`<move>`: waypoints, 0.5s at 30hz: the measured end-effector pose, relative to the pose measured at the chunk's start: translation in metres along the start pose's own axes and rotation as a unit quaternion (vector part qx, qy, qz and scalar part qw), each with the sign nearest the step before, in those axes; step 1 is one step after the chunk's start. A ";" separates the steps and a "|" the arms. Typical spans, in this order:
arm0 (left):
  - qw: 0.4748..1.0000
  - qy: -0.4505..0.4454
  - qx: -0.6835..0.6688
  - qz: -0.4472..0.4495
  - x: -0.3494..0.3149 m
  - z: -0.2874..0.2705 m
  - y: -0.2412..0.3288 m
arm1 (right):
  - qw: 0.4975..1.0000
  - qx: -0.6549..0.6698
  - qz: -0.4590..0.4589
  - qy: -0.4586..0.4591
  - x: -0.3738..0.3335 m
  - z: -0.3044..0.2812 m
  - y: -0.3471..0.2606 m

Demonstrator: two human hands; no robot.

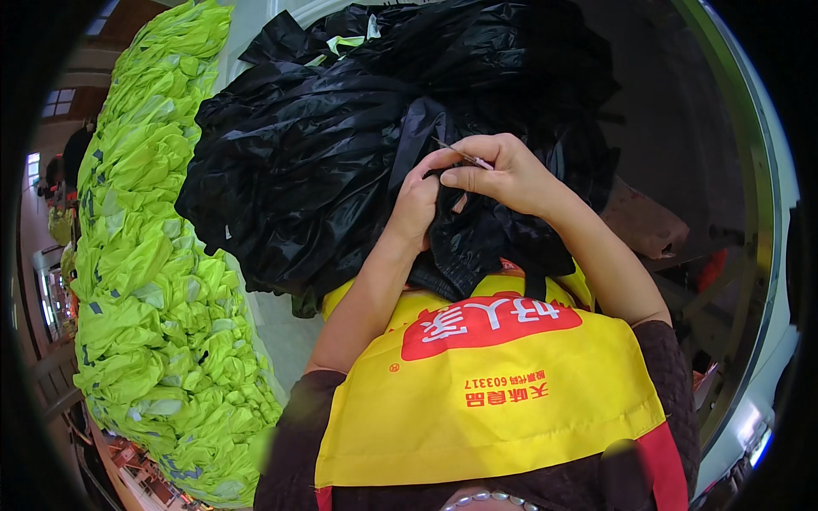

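A large heap of shiny black fabric garments (290,162) spreads in front of me and down to my lap. My left hand (414,204) is closed on a gathered fold of one black garment (456,247), which has a ribbed, elastic-looking edge. In my right hand (520,179) is a small pair of thread snips (464,153), the thin pointed blades aimed up and left. Both hands meet over the garment, fingertips nearly touching. The fingers hide the exact spot where the fabric is pinched.
To the left runs a long, tall pile of neon yellow-green garments (153,230). A pale surface (285,332) shows between the piles. On my right lie a brown package (648,221) and a curved greenish edge (758,153). I wear a yellow and red apron (486,434).
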State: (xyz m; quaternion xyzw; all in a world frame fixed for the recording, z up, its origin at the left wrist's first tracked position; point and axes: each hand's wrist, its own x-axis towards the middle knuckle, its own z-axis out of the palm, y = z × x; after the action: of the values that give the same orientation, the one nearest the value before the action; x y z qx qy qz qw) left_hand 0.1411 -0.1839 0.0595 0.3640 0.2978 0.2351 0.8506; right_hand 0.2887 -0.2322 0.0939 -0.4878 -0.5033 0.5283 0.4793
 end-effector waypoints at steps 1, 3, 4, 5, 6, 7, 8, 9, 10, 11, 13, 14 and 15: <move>1.000 -0.007 0.003 -0.001 0.000 -0.002 -0.001 | 0.998 -0.056 -0.016 0.011 0.001 -0.002 -0.001; 1.000 -0.005 -0.015 -0.011 0.000 -0.003 0.000 | 0.982 -0.175 -0.062 0.044 0.000 -0.003 -0.002; 0.999 0.003 -0.036 -0.019 0.000 -0.003 0.001 | 0.980 -0.178 -0.070 0.059 -0.001 -0.003 -0.004; 0.998 0.011 -0.056 -0.026 0.000 -0.003 0.002 | 0.978 -0.181 -0.078 0.073 -0.002 -0.003 -0.005; 0.998 -0.009 -0.056 -0.023 0.001 -0.005 0.001 | 0.975 -0.184 -0.086 0.087 -0.004 -0.004 -0.006; 0.998 -0.029 -0.058 -0.018 0.002 -0.010 -0.002 | 0.977 -0.149 -0.076 0.135 -0.002 -0.012 -0.003; 0.997 -0.048 -0.059 -0.012 0.002 -0.012 -0.002 | 0.971 -0.088 -0.124 0.182 0.005 -0.020 -0.002; 0.998 -0.031 -0.058 -0.016 0.001 -0.010 -0.001 | 0.975 0.004 -0.028 0.222 0.001 -0.033 -0.011; 0.997 -0.041 -0.063 -0.013 0.001 -0.011 -0.002 | 0.950 0.142 -0.019 0.277 0.004 -0.045 -0.004; 0.997 -0.048 -0.068 -0.008 0.002 -0.013 -0.003 | 0.910 0.297 -0.013 0.288 0.006 -0.059 -0.003; 0.996 -0.060 -0.069 -0.005 0.002 -0.015 -0.004 | 0.817 0.490 0.022 0.303 0.007 -0.067 -0.006; 0.996 -0.065 -0.066 -0.007 0.003 -0.016 -0.004 | 0.784 0.534 0.050 0.314 0.007 -0.064 -0.008; 0.996 -0.070 -0.063 -0.009 0.003 -0.017 -0.004 | 0.833 0.480 0.057 0.268 0.004 -0.056 -0.002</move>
State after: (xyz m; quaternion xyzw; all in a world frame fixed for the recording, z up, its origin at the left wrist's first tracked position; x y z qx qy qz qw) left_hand 0.1324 -0.1760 0.0463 0.3230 0.2255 0.2192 0.8926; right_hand 0.3446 -0.2245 0.0947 -0.3468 -0.0096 0.5788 0.7380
